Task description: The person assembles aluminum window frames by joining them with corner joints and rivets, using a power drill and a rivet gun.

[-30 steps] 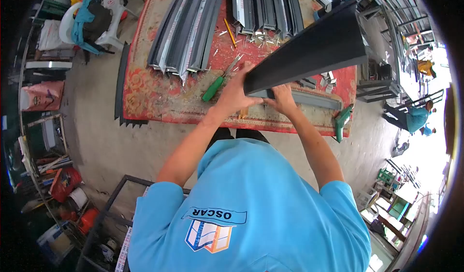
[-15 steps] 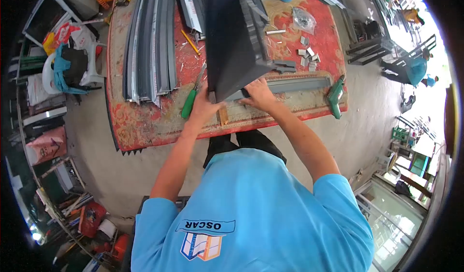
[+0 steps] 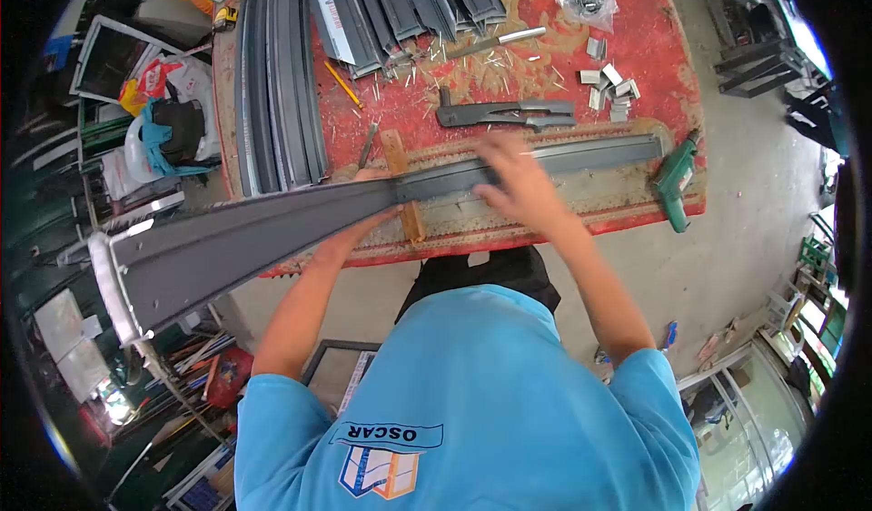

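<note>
A long dark grey metal profile [image 3: 245,238] slants from the table out past its left edge, its pale end nearest me. My left hand [image 3: 363,225] is wrapped around this profile from below, with much of the palm and fingers hidden behind it. It meets a second grey metal profile [image 3: 590,152], which lies along the table's near side, by a short wooden strip [image 3: 413,220]. Above the second profile, my right hand [image 3: 522,184] is blurred, fingers apart and holding nothing visible. A dark hand riveter [image 3: 509,113] lies just beyond it.
A green drill [image 3: 674,184] sits at the right table edge. Small metal pieces [image 3: 610,84] and a plastic bag of hardware [image 3: 586,2] are farther back. Stacked grey profiles [image 3: 277,84] cover the left side, beside a yellow pencil [image 3: 343,84].
The profile that stood up toward me has swung down to the left, with my left hand on it. My right hand has lifted off and moved right. The riveter is uncovered.
</note>
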`<state>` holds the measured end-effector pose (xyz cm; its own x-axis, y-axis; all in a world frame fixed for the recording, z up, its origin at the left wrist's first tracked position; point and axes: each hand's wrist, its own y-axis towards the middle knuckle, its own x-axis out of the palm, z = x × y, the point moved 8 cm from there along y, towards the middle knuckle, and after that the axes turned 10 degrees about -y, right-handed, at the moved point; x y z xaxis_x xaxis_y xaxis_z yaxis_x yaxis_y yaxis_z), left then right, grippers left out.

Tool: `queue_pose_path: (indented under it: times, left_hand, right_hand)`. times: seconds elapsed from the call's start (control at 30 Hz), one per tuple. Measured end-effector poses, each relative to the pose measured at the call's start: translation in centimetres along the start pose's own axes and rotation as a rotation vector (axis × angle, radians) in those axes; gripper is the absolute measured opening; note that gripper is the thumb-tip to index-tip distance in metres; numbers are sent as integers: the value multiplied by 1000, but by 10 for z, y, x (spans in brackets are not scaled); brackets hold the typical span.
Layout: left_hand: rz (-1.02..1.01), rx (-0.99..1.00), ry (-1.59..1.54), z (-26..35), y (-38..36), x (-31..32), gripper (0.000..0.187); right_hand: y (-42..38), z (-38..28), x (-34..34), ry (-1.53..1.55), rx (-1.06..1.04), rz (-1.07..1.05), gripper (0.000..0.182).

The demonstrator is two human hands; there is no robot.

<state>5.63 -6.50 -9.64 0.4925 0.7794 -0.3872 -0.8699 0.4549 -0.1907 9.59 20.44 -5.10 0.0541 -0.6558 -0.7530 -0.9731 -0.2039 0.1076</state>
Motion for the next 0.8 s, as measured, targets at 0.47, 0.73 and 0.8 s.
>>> queue_pose_path:
  times: [0.47, 0.73, 0.8]
  left_hand:
    - [6, 132, -35, 0, -2, 13, 63]
    - [65, -30, -386, -82, -23, 8, 61]
    - [114, -787, -585, -174, -56, -2, 72]
  right_hand:
    - [-218, 246, -146, -523, 1006, 358, 92]
    - [-267, 263, -171, -251, 1001, 589, 63]
    - [-300, 250, -182, 21, 1237, 640, 58]
